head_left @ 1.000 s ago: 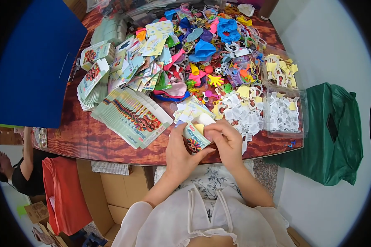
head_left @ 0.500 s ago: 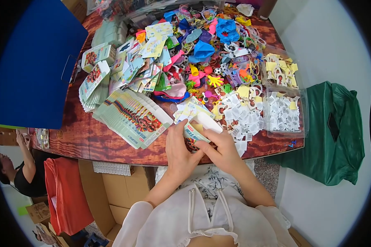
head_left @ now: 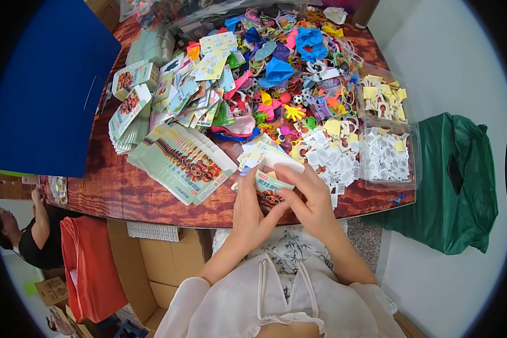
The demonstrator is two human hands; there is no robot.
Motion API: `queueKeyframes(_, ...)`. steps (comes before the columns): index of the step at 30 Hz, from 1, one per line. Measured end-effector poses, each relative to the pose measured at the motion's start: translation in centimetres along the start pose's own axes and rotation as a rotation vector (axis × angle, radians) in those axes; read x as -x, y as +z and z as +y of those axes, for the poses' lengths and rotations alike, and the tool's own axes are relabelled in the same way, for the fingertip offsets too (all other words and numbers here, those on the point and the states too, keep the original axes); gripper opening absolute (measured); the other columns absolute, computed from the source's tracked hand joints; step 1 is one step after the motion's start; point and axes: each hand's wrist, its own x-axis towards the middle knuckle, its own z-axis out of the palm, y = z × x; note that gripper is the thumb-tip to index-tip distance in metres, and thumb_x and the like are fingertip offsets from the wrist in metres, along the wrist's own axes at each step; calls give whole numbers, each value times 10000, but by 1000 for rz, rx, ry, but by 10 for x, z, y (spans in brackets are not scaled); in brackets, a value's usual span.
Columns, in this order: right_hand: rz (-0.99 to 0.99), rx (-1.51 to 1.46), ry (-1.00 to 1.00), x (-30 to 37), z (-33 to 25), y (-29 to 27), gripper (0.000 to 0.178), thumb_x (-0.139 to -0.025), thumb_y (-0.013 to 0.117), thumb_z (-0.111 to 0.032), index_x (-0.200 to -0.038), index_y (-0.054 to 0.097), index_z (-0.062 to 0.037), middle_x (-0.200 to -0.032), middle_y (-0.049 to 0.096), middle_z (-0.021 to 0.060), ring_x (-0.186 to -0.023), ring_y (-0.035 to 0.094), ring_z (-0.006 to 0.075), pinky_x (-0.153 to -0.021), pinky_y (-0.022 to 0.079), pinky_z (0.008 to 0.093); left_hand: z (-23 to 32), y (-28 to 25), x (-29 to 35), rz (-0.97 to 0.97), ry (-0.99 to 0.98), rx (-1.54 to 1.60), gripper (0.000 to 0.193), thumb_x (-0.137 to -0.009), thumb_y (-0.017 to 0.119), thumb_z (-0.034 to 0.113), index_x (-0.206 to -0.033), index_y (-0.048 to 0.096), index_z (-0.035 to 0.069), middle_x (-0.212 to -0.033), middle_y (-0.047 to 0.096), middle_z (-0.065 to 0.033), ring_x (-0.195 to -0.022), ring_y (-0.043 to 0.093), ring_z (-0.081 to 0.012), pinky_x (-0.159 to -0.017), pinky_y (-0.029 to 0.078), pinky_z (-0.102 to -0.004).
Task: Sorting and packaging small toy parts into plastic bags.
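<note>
Close to the table's front edge, I hold a small green printed card box (head_left: pixel 269 191) with a white flap at its top. My left hand (head_left: pixel 249 209) is wrapped along the box's left side. The fingers of my right hand (head_left: pixel 311 204) press on the white flap, with its thumb against the printed front. What lies inside the box is hidden. Just beyond are loose printed cards (head_left: pixel 260 151). A fanned row of matching flat boxes (head_left: pixel 181 164) lies to the left of my hands. Small white paper pieces (head_left: pixel 333 153) are heaped on the right.
Colourful small toys (head_left: pixel 290 73) are piled across the back, beside a heap of printed cards (head_left: pixel 191 93). Clear trays (head_left: pixel 368 174) of paper pieces stand at right. A green bag (head_left: pixel 462 180) hangs off the right side; a red bag (head_left: pixel 90 265) and a person (head_left: pixel 31 231) are at left.
My right fingers have moved up onto the white flap, which is now folded further over the opening. The yellow piece seen in the opening earlier is now covered.
</note>
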Motion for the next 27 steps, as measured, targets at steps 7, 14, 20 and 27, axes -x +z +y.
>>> queueKeyframes(7, 193, -588, 335, 11, 10, -3, 296, -887, 688, 86, -1160, 592, 23, -1032, 614, 53, -916, 612, 86, -797, 504, 227, 8, -15, 4, -250, -265, 553, 664, -953, 578, -50, -1542, 277, 12, -1386, 451, -178, -1256, 526, -252, -976, 504, -353)
queueKeyframes(14, 56, -442, 307, 23, 24, -11, 209, -907, 658, 76, -1109, 630, 31, -1077, 626, 53, -1005, 611, 108, -839, 505, 251, -3, -26, 0, -394, -220, 657, 635, -921, 590, -129, -1481, 353, 52, -1266, 529, -127, -1112, 642, -203, -864, 546, -298)
queueKeyframes(20, -20, -308, 277, 13, 17, -17, 208, -941, 616, 17, -1146, 652, 31, -1159, 645, 108, -1070, 599, 143, -910, 484, 305, -1, -33, -2, -394, -373, 651, 651, -907, 619, -128, -1458, 336, 72, -1194, 572, -136, -1027, 683, -214, -786, 560, -274)
queueKeyframes(27, 11, -566, 397, 23, 28, -9, 102, -898, 681, 13, -997, 657, 15, -1037, 690, 95, -955, 645, 123, -824, 519, 267, 4, -27, -1, -474, -412, 582, 757, -895, 634, -129, -1520, 276, 103, -1230, 571, -154, -1068, 677, -231, -769, 563, -277)
